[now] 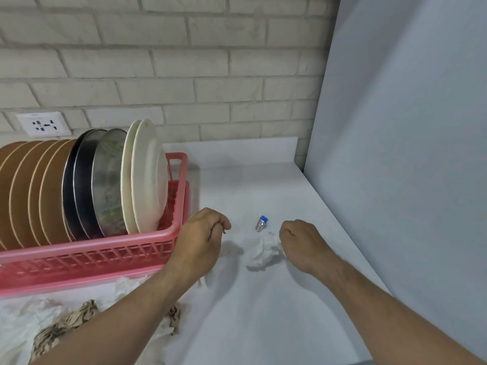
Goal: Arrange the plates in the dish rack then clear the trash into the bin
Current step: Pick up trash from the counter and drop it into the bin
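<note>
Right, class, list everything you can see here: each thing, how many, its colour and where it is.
counter: one, white, below the wall
rack: one, pink, counter's left
brown plates: several, upright in rack, left end
steel plates: about three, grey, mid rack
white plates: two, rack's right end
tissue: one, white, crumpled, counter centre
wrapper: one, silver and blue, behind tissue
paper trash: pile, white and brown, front of rack
socket: one, white, on brick wall
left hand: fingers curled, by rack's corner
right hand: fingers curled, beside tissue
</note>
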Available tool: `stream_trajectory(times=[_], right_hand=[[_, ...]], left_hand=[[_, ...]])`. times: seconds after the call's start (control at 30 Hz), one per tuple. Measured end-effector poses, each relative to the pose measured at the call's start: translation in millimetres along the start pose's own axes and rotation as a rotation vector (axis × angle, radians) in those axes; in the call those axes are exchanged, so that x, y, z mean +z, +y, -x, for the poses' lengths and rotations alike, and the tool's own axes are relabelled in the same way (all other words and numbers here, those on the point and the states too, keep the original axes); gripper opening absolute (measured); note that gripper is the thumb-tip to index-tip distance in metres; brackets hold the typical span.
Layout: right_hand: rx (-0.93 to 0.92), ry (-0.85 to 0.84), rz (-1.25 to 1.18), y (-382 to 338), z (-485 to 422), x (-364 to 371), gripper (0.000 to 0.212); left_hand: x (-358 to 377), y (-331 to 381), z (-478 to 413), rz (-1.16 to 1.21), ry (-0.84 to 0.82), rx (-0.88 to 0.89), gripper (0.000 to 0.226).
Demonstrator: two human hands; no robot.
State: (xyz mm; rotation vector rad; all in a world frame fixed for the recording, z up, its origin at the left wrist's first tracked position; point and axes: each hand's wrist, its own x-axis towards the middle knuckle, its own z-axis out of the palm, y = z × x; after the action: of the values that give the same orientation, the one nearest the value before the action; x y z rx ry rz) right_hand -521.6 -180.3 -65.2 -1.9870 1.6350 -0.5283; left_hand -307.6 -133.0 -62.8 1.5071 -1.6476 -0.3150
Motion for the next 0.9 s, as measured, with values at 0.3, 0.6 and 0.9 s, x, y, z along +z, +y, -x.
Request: stream_trajectory(times=[0.3, 0.6, 0.9], right_hand=[[0.106, -0.010, -0.023, 18, 16, -6, 0.029], [0.128, -0.063, -0.214, 30, 31, -21, 0.023], [0.160, 0.027, -0.247, 47, 27, -23, 0.030]], left_hand=[[38, 18, -22, -0.067, -0.015, 0.011, 0.035], [99, -2, -75, -0.554, -0.479, -0.052, 0.043], [122, 1, -70, -0.702, -0.557, 0.034, 0.017]])
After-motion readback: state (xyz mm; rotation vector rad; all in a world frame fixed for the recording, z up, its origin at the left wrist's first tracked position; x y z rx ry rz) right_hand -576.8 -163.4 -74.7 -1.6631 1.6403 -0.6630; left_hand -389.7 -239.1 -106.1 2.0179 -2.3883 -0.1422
